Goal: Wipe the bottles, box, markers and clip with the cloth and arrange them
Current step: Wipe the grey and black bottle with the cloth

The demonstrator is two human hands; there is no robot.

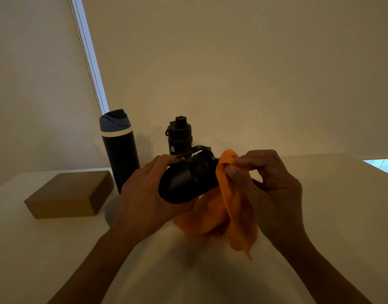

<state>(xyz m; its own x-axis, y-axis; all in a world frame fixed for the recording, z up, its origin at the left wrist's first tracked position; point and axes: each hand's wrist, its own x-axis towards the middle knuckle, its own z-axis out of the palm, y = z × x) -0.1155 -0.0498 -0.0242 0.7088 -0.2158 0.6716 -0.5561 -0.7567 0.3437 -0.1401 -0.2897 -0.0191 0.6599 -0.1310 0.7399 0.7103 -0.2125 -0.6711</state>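
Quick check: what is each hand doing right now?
Left hand: grips the black bottle, held tilted.
Right hand: pinches the orange cloth.

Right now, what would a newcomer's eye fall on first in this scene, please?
The bright orange cloth, pinched by the right hand at centre, stands out in the dim scene. It lies against the cap end of a black bottle, which the left hand holds on its side. Behind them a tall dark bottle and a small black bottle stand upright, with a brown box at left.
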